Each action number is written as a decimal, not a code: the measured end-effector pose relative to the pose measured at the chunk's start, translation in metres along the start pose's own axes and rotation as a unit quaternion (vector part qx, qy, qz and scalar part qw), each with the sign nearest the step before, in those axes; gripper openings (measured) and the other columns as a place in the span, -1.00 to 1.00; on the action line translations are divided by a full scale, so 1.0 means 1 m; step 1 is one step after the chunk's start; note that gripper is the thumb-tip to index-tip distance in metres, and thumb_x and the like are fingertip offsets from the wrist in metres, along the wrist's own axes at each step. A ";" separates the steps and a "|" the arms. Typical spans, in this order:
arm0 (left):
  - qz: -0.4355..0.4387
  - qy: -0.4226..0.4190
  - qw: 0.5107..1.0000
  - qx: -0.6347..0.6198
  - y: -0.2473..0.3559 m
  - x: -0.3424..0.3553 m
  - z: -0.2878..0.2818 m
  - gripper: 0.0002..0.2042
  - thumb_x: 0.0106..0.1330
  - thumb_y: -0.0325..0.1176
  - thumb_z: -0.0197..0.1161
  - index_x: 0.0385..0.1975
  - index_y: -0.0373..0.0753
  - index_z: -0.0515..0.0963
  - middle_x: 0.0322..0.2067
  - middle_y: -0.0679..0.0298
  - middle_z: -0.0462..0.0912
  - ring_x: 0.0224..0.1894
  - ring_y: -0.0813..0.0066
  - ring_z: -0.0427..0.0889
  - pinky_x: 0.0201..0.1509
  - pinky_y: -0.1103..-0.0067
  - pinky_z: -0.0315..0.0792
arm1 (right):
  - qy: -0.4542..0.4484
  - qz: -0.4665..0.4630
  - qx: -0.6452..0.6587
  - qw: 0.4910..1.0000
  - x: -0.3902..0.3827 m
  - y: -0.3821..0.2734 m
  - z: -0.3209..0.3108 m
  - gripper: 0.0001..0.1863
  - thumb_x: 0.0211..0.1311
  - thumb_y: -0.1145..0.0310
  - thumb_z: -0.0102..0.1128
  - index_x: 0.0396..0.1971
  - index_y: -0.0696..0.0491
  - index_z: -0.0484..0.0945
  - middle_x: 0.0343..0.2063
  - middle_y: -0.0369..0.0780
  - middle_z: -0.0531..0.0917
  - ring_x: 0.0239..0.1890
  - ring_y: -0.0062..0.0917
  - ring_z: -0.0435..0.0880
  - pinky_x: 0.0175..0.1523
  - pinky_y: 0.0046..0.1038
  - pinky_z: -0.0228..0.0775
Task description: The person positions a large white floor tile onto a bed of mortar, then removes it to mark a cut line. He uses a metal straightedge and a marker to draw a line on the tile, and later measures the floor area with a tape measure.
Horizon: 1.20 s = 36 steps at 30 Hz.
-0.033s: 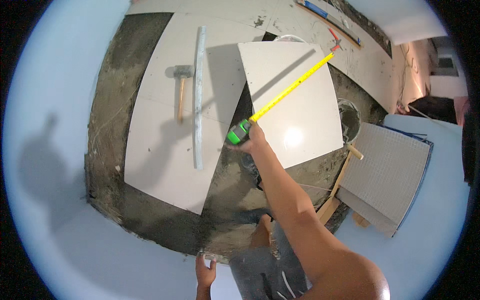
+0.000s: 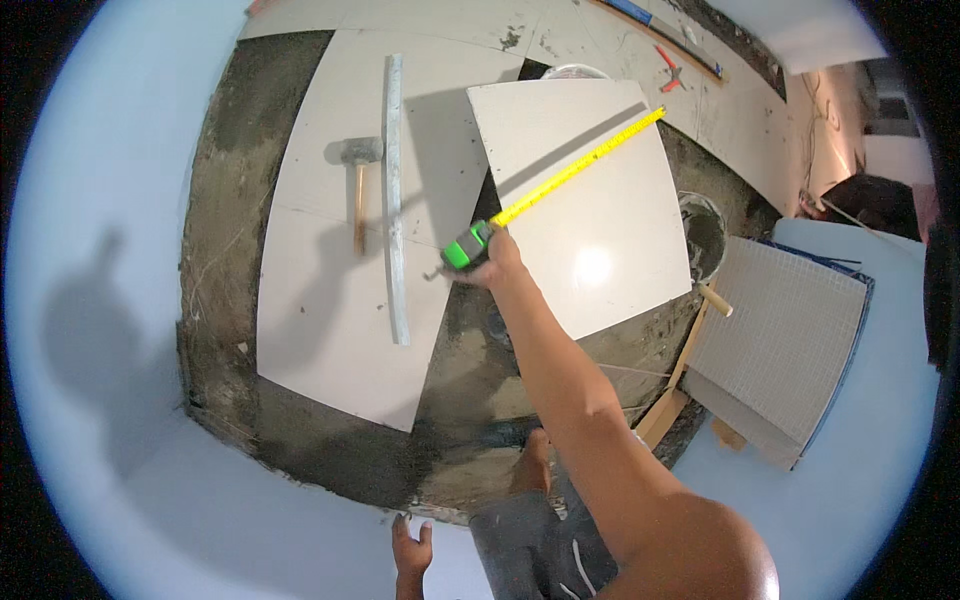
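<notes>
My right hand (image 2: 493, 268) is closed round a green and black tape measure (image 2: 468, 246). Its yellow blade (image 2: 580, 170) runs out up and to the right, over a loose white tile (image 2: 570, 130). The blade's far end is near that tile's upper right edge. At the bottom, my left hand (image 2: 410, 548) has thumb and fingers apart beside the floor's near edge, with nothing seen in it. A mallet (image 2: 359, 195) with a wooden handle lies on a laid white tile (image 2: 310, 290), alongside a long pale metal bar (image 2: 395, 200).
Right of the loose tile stands a bucket (image 2: 717, 240) with a wooden-handled tool (image 2: 715, 300) beside it. Stacked tiles (image 2: 780, 340) lean at the right wall. Red-handled pliers (image 2: 670, 72) and a blue tool (image 2: 628, 12) lie farther back. Bare rough cement (image 2: 225, 260) borders the left wall.
My right hand and the tape measure have shifted slightly left and up. The blade's far end now shows apart from the red-handled pliers. My left hand stays about where it was.
</notes>
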State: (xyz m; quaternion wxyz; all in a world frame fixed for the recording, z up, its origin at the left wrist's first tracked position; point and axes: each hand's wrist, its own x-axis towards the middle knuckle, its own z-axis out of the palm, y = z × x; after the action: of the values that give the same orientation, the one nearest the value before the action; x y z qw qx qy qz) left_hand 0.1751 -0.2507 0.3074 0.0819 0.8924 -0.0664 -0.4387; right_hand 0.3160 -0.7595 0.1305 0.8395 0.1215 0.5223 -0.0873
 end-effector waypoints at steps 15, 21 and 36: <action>0.056 0.043 0.997 0.008 0.118 0.064 -0.076 -0.53 0.20 -0.22 0.17 -0.03 -0.49 0.34 -0.02 -0.24 0.39 0.07 -0.16 0.35 0.16 0.23 0.24 | -0.043 -0.014 0.078 0.996 0.094 -0.055 0.161 -0.53 0.33 -0.04 -0.36 -0.01 -0.01 0.30 0.00 -0.08 0.41 0.06 -0.08 0.40 0.16 0.24 0.04; 0.019 0.029 0.997 0.071 0.121 0.064 -0.089 -0.51 0.20 -0.18 0.17 -0.04 -0.49 0.35 0.01 -0.25 0.37 0.11 -0.15 0.33 0.20 0.23 0.21 | -0.101 -0.032 0.095 0.990 0.165 -0.073 0.191 -0.48 0.31 -0.09 -0.49 -0.01 -0.02 0.28 -0.10 -0.06 0.43 -0.04 -0.03 0.44 0.01 0.29 0.14; -0.035 0.000 0.998 0.054 0.146 0.070 -0.103 -0.49 0.21 -0.14 0.19 -0.02 -0.47 0.36 0.08 -0.22 0.32 0.16 -0.11 0.28 0.22 0.23 0.18 | -0.033 -0.022 0.093 0.995 0.182 -0.077 0.225 -0.55 0.33 0.11 -0.47 0.07 0.01 0.24 0.03 -0.05 0.40 0.06 -0.09 0.40 0.12 0.24 0.13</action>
State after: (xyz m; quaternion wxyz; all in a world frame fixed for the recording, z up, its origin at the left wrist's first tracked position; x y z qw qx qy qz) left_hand 0.2922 -0.3982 0.3452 0.0180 0.8975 -0.0584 -0.4369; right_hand 0.5675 -0.9032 0.0537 0.8393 0.1850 0.4864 -0.1578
